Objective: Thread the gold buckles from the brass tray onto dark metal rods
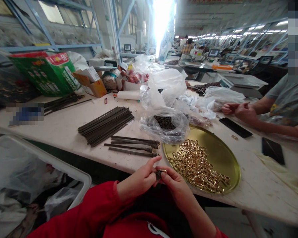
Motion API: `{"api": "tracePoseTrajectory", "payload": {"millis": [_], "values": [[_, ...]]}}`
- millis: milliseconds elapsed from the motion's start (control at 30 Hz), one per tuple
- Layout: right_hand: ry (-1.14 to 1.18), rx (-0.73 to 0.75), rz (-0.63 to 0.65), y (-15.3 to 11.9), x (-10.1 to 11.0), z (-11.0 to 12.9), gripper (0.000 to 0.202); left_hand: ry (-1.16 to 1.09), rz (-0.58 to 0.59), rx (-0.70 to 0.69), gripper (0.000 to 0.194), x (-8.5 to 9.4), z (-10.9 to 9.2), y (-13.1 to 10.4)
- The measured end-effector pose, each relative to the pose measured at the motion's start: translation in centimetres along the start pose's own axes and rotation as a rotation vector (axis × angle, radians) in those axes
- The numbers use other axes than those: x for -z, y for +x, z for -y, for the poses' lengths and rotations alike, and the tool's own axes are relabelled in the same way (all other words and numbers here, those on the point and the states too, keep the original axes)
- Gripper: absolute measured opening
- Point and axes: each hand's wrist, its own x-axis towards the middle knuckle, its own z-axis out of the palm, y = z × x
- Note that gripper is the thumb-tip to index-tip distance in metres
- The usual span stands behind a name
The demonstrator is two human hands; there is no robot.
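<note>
My left hand point(141, 178) and my right hand point(175, 185) meet at the table's front edge, fingers closed around a small dark piece point(159, 174) with a gold buckle point(162, 170) at its top. The left index finger points up and away from the piece. Just beyond my hands, several dark strips with thicker right ends point(131, 145) lie on the table. A bigger stack of flat dark strips point(105, 125) is farther left. To the right, a round gold tray point(221, 148) holds a heap of gold buckles point(198, 165). Behind it sits a plastic bag of small dark pieces point(165, 122).
A white bin point(85, 178) stands below the table at left. A green box point(49, 74) and an orange carton point(95, 86) stand at back left. Two black phones point(235, 127) lie at right, near another person's hands point(240, 110). Plastic bags point(166, 82) crowd the back.
</note>
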Motion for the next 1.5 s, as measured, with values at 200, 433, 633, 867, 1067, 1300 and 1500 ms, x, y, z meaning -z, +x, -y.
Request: {"api": "tracePoseTrajectory", "payload": {"millis": [200,433,633,867,1067,1300,1500], "values": [[-0.16,0.114,-0.196,0.2,-0.7,0.5,0.023,0.154,0.003,-0.017,0.061,-0.1,0.1,0.1],[0.0,-0.032,-0.153,0.0,-0.5,-0.5,0.028,0.362,0.011,-0.017,0.06,0.2,-0.7,-0.2],[-0.305,0.054,-0.005,-0.2,-1.0,1.3,0.021,0.215,0.167,-0.047,0.068,0.6,-0.7,-0.2],[-0.549,0.161,-0.05,-0.4,-0.3,0.4,0.017,0.135,0.212,0.058,0.073,1.5,-0.5,-0.5],[-0.577,0.153,-0.203,-0.3,0.3,-0.7,0.022,0.125,0.162,0.108,0.042,2.5,0.1,-1.1],[-0.659,0.235,-0.298,-0.1,-0.1,-1.2,0.023,0.214,0.05,0.093,0.037,1.8,-0.2,-0.8],[-0.631,0.242,-0.262,-1.6,-0.8,-0.3,0.019,0.16,0.129,0.167,0.036,0.9,0.0,-0.8]]}}
